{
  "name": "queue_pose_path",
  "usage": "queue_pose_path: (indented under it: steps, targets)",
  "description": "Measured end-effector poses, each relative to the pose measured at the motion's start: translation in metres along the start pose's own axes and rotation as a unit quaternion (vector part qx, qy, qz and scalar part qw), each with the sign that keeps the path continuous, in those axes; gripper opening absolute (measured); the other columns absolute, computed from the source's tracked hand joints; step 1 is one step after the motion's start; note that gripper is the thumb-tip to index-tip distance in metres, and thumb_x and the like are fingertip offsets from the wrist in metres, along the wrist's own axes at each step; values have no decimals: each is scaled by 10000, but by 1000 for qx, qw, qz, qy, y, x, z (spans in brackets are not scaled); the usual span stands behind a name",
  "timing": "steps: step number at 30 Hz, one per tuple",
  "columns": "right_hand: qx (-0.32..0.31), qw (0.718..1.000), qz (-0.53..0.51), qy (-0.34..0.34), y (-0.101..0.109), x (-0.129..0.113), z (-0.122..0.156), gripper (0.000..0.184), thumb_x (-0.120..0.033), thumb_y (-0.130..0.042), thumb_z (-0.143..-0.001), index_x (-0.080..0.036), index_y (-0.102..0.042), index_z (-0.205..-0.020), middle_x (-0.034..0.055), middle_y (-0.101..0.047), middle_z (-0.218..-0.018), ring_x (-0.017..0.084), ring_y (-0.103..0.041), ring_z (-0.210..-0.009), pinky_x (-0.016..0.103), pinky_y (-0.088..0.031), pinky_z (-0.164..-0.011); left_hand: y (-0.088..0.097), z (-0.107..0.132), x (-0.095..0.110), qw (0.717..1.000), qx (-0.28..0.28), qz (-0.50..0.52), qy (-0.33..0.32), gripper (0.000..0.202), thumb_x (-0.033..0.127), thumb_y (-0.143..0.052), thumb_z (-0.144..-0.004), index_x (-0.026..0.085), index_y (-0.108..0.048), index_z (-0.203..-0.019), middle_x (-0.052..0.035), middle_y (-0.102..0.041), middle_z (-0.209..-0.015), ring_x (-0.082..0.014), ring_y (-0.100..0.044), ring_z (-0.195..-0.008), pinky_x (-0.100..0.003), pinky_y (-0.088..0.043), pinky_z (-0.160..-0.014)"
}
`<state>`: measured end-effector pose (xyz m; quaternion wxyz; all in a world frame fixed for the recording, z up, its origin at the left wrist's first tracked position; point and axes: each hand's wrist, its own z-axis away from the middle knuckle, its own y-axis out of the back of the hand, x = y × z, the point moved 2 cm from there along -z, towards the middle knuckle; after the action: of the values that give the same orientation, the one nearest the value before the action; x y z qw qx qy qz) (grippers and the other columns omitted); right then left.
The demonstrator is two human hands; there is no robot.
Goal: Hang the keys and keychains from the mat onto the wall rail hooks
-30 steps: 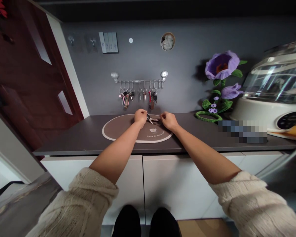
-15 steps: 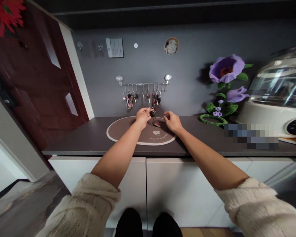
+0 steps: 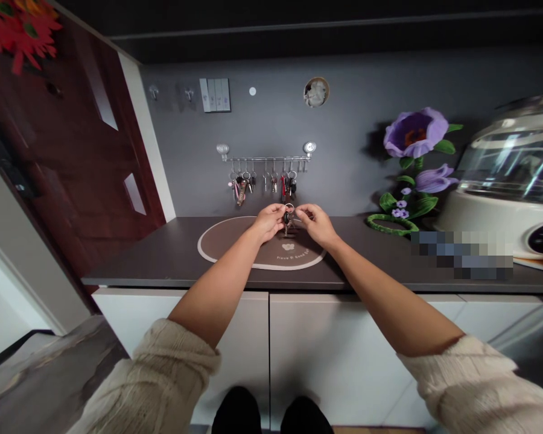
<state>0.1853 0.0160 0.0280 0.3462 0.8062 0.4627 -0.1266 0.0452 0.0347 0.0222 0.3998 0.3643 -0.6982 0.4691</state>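
Both of my hands meet over a brown oval mat (image 3: pixel 226 244) on a dark counter (image 3: pixel 163 259). Between them hangs a bunch of keys (image 3: pixel 288 221) on a metal ring. My left hand (image 3: pixel 269 222) pinches the bunch from the left. Fingers of my right hand (image 3: pixel 314 222) grip the ring from the right. The keys are lifted a little above the mat. On the grey wall just behind, a chrome hook rail (image 3: pixel 265 158) carries several more key bunches (image 3: pixel 262 184).
A purple fabric flower (image 3: pixel 414 154) with a green looped stem stands at the right on the counter. Beside it is a white appliance (image 3: pixel 511 187) with a clear lid. A dark red door (image 3: pixel 63 157) is at the left. White cabinet doors (image 3: pixel 298 343) lie below the counter.
The keys lay on the mat a second ago. My left hand lifted them, and my right hand has come in to hold the ring. The view has tilted slightly down.
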Motion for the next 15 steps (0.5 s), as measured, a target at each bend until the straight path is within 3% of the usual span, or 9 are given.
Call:
queue_pose_path:
  steps: [7,15]
  targets:
    - [-11,1000,-21,-18,-4,4,0,214,-330,-500,-750,-164,-591,-849,40,-558,-864,112,-512,-727,259,-415,-722,0,0,-2,999,-42,9,-10,63,186,-546,-757,137,-506,-760,-39,-626,-838,-84,-573,-681,-290,-458,-721]
    - [-8,999,-54,-5,-4,8,0,225,-351,-527,-722,-163,-607,-815,38,-576,-845,110,-513,-694,260,-421,-695,1,-1,-5,999,-40,11,-20,134,213,-620,-691,133,-523,-740,-16,-611,-766,-79,-554,-645,-285,-461,-686]
